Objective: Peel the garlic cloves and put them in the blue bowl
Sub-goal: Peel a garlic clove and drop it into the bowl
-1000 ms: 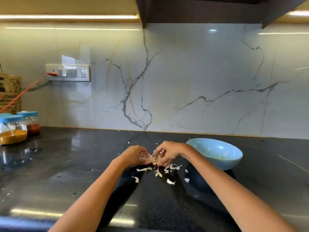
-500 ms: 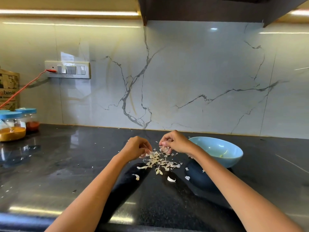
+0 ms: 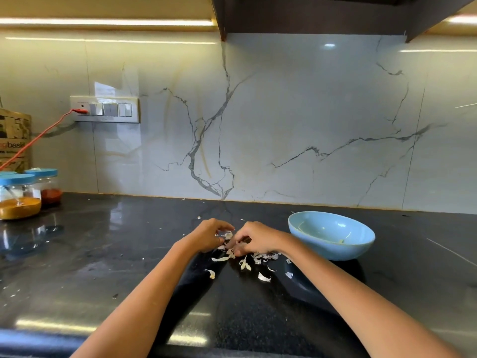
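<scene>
Both hands, left hand and right hand, pinch at pale papery garlic skins on the glossy black countertop, round light-blue bowl just beside, spice jars well apart.

2 bare forearms are seen reaching in from the bottom edge of the head view, uncovered from that edge to the wrists, with no sleeve edge shown anywhere along them. The left hand and the right hand are likewise left bare. The fingers are seen only small and partly blurred, so finer detail such as nails cannot be made out, and nothing of the person beyond the 2 arms is caught by the camera.
</scene>
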